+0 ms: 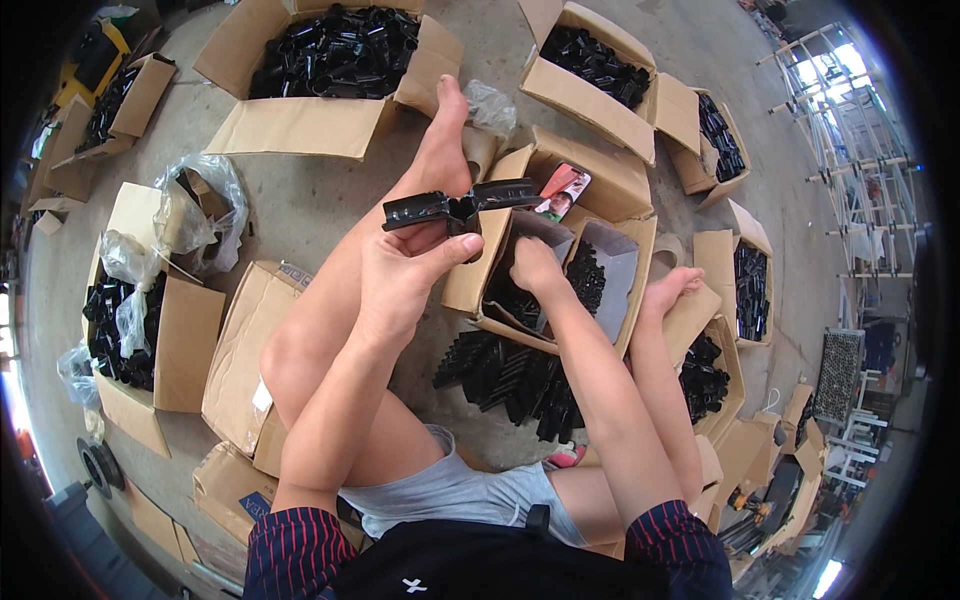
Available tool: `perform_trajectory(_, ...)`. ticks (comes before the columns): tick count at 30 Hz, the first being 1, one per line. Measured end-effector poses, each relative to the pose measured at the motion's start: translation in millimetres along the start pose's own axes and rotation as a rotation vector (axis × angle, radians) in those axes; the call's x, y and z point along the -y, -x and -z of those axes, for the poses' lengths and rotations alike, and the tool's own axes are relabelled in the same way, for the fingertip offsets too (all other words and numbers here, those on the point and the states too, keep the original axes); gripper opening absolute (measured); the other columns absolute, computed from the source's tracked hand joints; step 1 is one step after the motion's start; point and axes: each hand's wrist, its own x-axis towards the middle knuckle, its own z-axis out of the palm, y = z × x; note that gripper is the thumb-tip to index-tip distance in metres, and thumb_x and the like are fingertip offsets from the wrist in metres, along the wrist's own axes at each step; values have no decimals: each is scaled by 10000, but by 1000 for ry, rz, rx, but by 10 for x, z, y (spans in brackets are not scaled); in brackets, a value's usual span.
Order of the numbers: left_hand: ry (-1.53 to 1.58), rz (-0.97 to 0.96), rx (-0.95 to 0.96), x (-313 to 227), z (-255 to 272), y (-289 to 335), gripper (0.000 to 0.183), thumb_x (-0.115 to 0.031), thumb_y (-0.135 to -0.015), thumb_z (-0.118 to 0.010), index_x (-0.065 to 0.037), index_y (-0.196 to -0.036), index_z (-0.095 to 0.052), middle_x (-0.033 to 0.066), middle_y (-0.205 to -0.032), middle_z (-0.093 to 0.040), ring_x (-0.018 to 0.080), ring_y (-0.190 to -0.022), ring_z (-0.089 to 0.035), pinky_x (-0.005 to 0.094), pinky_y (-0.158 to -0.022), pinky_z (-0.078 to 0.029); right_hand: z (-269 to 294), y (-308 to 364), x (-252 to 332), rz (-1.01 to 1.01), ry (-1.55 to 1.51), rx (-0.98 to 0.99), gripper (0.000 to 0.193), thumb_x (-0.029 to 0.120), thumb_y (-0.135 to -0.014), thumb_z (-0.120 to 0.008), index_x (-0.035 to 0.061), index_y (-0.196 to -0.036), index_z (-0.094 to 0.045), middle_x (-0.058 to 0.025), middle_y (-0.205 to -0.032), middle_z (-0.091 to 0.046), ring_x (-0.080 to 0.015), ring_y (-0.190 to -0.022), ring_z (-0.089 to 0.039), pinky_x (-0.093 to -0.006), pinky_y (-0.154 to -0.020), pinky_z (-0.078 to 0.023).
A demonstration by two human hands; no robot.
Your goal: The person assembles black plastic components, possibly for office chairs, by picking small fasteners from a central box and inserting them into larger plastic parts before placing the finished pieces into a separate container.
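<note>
My left hand (405,260) is closed on a black plastic part (418,208), raised in front of me. Two curved, channel-like arms spread from the part's narrower middle, and my thumb presses near that middle. My right hand (537,266) reaches down into the left compartment of a divided cardboard box (640,255); its fingertips are hidden inside. Dark small pieces lie in that compartment. Beside it, the right compartment holds many small black pieces (587,275). A phone (563,190) with a lit screen leans at the back of the box.
Ribbed black parts (515,380) are piled between my legs, in front of the divided box. Open cartons of black parts stand around me, among them a large carton (290,130) ahead. Clear plastic bags (205,215) lie at the left. Metal racks (850,150) line the right.
</note>
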Motion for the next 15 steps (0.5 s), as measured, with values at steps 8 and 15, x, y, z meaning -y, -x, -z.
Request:
perform_trajectory(8, 236, 155, 68, 148, 42, -12, 318, -68, -883, -798, 13, -1168, -682, 95, -1133, -740, 131, -1029, -698, 298, -937, -565, 352, 641, 9, -34, -1013, -174, 235, -13, -965, -599, -59, -1195, -600, -174, -1057, -714, -251, -928, -734, -336, -804, -599)
perform_trajectory(15, 292, 181, 160, 209, -27, 21, 310, -79, -891, -787, 9, -1171, -687, 86, -1136, -743, 144, -1051, -706, 291, -936, -568, 1234, 1521, 597, 251, -1592, -402, 241, 0, -962, -684, -58, -1193, -652, -132, -1082, -699, -151, -934, -702, -261, -781, -569)
